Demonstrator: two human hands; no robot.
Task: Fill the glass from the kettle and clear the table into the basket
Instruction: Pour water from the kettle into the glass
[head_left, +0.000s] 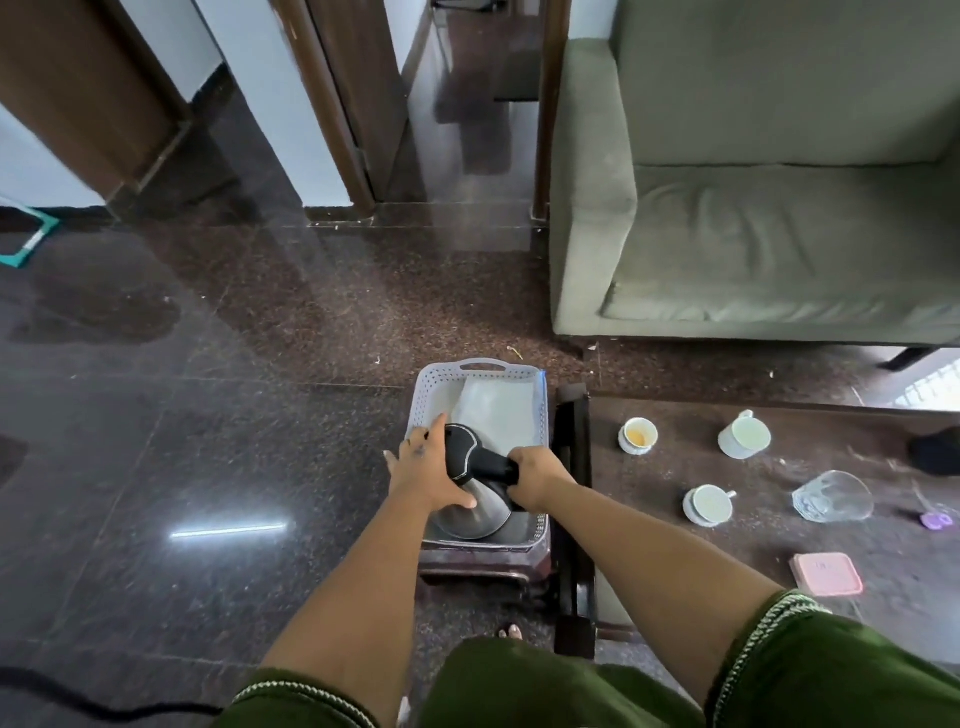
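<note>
A steel kettle (475, 514) with a black lid and handle sits inside the near end of a light grey perforated basket (434, 387). My right hand (537, 475) grips the kettle's black handle. My left hand (423, 467) lies flat against the kettle's left side, thumb under the body, fingers straight. The basket stands on a dark stool just left of the low table (779, 561). On that table a clear glass (834, 496) lies tipped on its side, far right of both hands.
Three white cups (638, 435) (744, 434) (709, 505) and a pink lidded box (826, 572) stand on the table, with a small purple item (936, 519) at its right. A white cloth (498, 410) lines the basket. A green sofa (753, 208) is behind.
</note>
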